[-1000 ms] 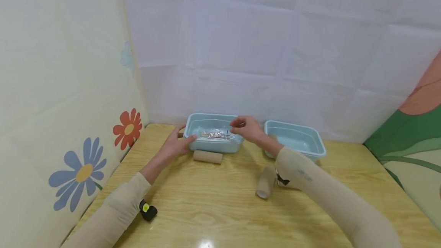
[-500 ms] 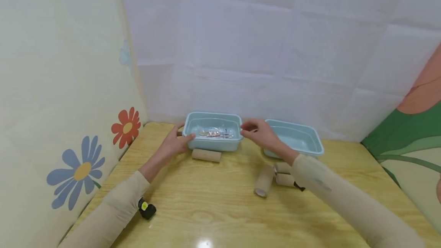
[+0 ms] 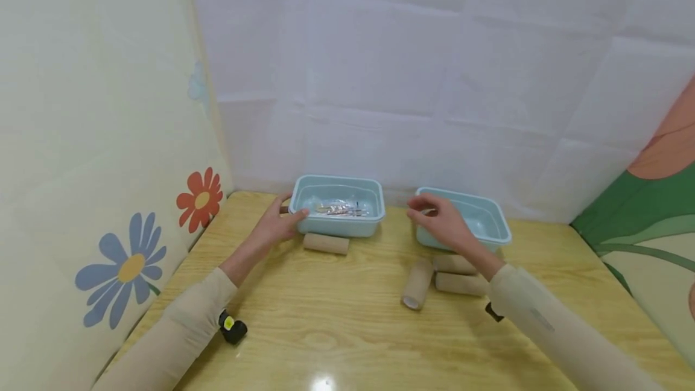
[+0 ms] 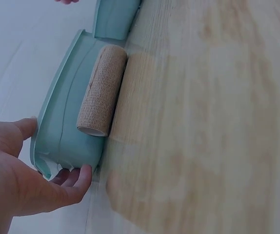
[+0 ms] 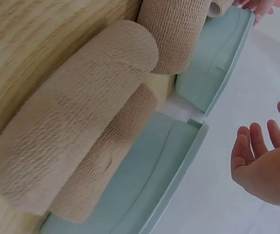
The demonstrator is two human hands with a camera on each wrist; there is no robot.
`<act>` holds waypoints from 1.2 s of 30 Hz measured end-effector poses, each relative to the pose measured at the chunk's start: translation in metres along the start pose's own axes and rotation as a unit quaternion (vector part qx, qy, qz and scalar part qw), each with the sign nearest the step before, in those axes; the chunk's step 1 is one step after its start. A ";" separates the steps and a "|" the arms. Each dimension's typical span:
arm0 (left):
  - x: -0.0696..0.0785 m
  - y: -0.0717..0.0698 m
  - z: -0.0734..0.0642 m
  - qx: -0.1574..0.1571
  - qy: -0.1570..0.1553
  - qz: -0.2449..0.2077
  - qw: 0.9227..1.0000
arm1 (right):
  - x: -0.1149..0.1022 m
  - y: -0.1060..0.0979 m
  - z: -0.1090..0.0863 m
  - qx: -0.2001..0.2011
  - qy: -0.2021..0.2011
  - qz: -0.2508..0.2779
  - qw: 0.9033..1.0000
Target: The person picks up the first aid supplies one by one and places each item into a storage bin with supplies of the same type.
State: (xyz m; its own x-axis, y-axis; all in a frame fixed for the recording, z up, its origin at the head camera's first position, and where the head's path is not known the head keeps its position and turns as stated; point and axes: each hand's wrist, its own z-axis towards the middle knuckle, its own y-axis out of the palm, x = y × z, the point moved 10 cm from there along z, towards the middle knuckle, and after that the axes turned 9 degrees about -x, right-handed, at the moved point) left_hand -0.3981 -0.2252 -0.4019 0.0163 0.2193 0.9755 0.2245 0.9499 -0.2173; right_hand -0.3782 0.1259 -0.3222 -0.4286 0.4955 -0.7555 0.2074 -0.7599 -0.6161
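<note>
My left hand (image 3: 274, 222) grips the left end of a light blue plastic tub (image 3: 336, 228), thumb at its rim and fingers curled against the end wall. Inside that tub lies a clear plastic packet (image 3: 341, 209) with thin shiny pieces. My right hand (image 3: 442, 219) holds nothing; its fingers are loosely bent above the left end of a second light blue tub (image 3: 488, 222). In the right wrist view, the right hand (image 5: 267, 168) is apart from this tub's rim. A tan roll with a crinkled surface (image 4: 102, 90) lies along the front of the left tub.
Three more tan rolls lie before the right tub: one angled roll (image 3: 417, 284) and two side by side, the nearer roll (image 3: 460, 283) partly behind the right sleeve. A white cloth backdrop (image 3: 380, 77) stands behind the wooden table (image 3: 326, 318); a flowered panel (image 3: 130, 137) borders the left.
My right hand has moved right, from over the left tub past the gap to the right tub, uncovering the packet. My left hand has kept its grip on the left tub.
</note>
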 end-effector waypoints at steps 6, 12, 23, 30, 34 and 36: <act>-0.002 -0.002 0.002 0.002 0.001 0.012 1.000 | 0.024 -0.025 -0.020 0.033 0.031 0.011 0.999; -0.002 -0.006 0.003 0.005 0.000 0.026 1.000 | 0.044 -0.056 -0.042 0.078 0.038 0.025 0.996; -0.004 -0.002 0.001 0.004 -0.020 0.024 0.999 | 0.072 -0.100 -0.080 0.080 0.062 -0.073 0.992; 0.003 -0.006 -0.002 0.017 -0.016 0.078 0.997 | 0.109 -0.093 -0.090 0.014 0.167 -0.111 0.980; 0.012 -0.017 -0.005 0.045 -0.015 0.134 0.990 | 0.119 -0.091 -0.091 0.018 0.173 -0.099 0.980; 0.016 -0.023 -0.007 0.059 -0.017 0.155 0.986 | 0.123 -0.090 -0.091 0.015 0.172 -0.083 0.982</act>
State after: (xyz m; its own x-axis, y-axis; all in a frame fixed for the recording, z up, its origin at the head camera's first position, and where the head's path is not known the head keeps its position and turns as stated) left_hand -0.3962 -0.2454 -0.3813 0.0342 0.5093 0.8599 0.0996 0.8544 -0.5100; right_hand -0.3693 0.2931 -0.3798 -0.1314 0.7221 -0.6792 0.1321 -0.6663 -0.7339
